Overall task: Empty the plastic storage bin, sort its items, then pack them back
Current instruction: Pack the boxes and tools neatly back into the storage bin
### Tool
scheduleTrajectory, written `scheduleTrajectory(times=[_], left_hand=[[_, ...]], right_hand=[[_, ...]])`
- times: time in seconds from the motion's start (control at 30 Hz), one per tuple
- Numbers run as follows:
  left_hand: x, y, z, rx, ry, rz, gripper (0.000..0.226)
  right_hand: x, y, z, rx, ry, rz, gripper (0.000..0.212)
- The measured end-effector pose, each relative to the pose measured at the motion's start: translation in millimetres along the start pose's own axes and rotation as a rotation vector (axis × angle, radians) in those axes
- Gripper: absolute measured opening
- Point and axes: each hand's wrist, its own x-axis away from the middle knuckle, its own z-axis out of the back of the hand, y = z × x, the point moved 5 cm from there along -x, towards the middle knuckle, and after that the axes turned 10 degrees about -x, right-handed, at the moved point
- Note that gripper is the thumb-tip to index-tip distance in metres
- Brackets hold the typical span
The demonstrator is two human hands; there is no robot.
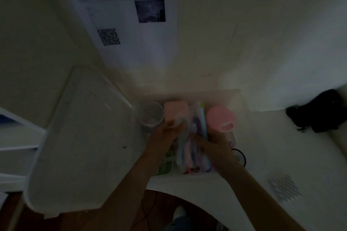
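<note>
still emptying the bin (189,95) at table's (281,146) back edge. left hand (165,133) pinched a clear wrapper (183,137); right hand (212,142) curled among packs, hold unclear. next, likely lift wrapper out gently.

Counting approx., pic dim & blurry: two hands, left (165,133) & right (212,142), both reaching into one plastic storage bin (225,97). Sitting in the bin: one clear cup (150,114) at its left end, one pink box (175,110) just right of that, one pink-lidded jar (220,120) at its right end, one bundle of pastel packets (189,155) between. One lid (78,137) lying left of the bin. One black item (319,112) well right of it; two printed sheets (131,24) hanging beyond it.
</note>
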Motion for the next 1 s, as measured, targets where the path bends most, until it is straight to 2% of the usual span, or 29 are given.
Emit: scheduleTrajectory(times=[0.07, 0.17, 0.27, 0.3, 0.33, 0.4, 0.43, 0.5, 0.57, 0.63, 0.67, 0.73, 0.77, 0.8, 0.83, 0.87, 0.93, 1.0], left_hand=[[5, -11, -5, -0.058, -0.030, -0.003, 0.051], [8, -18, -5, -0.112, -0.039, -0.065, 0.030], [6, -23, -5, -0.117, -0.084, -0.053, 0.026], [6, -24, -6, -0.118, -0.085, -0.039, 0.024], [6, -24, -6, -0.114, -0.080, -0.023, 0.024], [5, -25, -9, -0.096, -0.095, 0.006, 0.030], [5, -27, -11, -0.066, -0.120, 0.033, 0.036], [6, -36, -9, -0.031, -0.189, 0.122, 0.045], [8, -42, 0, -0.052, -0.205, 0.163, 0.026], [6, -42, 12, 0.024, -0.120, 0.182, 0.008], [3, -41, 18, 0.092, -0.068, 0.205, 0.007], [-4, -31, 21, 0.201, -0.033, 0.225, 0.027], [-8, -27, 22, 0.213, -0.040, 0.232, 0.045], [-12, -24, 21, 0.210, -0.068, 0.238, 0.059], [-16, -20, 20, 0.195, -0.102, 0.232, 0.062], [-17, -15, 17, 0.179, -0.140, 0.230, 0.052], [-15, -5, 11, 0.142, -0.190, 0.233, 0.020], [-14, 1, 9, 0.157, -0.202, 0.240, 0.014]], right_hand=[[6, 16, -2, -0.073, 0.025, -0.093, 0.017], [6, 34, 7, -0.156, 0.073, -0.267, 0.044], [-1, 34, 13, -0.144, 0.019, -0.215, 0.074], [-2, 31, 13, -0.165, -0.006, -0.179, 0.071], [-3, 29, 11, -0.184, -0.030, -0.156, 0.060], [-5, 29, 12, -0.234, -0.017, -0.133, 0.027], [-6, 31, 15, -0.290, 0.026, -0.142, 0.017], [-7, 41, 24, -0.457, 0.125, -0.185, 0.017], [-6, 43, 30, -0.549, 0.151, -0.264, 0.023], [-4, 34, 34, -0.549, 0.109, -0.331, 0.019], [-6, 27, 40, -0.553, 0.113, -0.317, 0.020], [-14, 11, 62, -0.554, 0.121, -0.168, 0.044], [-17, 1, 75, -0.491, 0.101, -0.063, 0.058], [-19, -10, 86, -0.322, 0.064, 0.055, 0.066], [-22, -21, 91, -0.094, -0.002, 0.161, 0.071], [-23, -28, 90, 0.105, -0.091, 0.247, 0.075], [-29, -36, 80, 0.301, -0.239, 0.347, 0.075], [-36, -44, 73, 0.410, -0.279, 0.435, 0.053]])
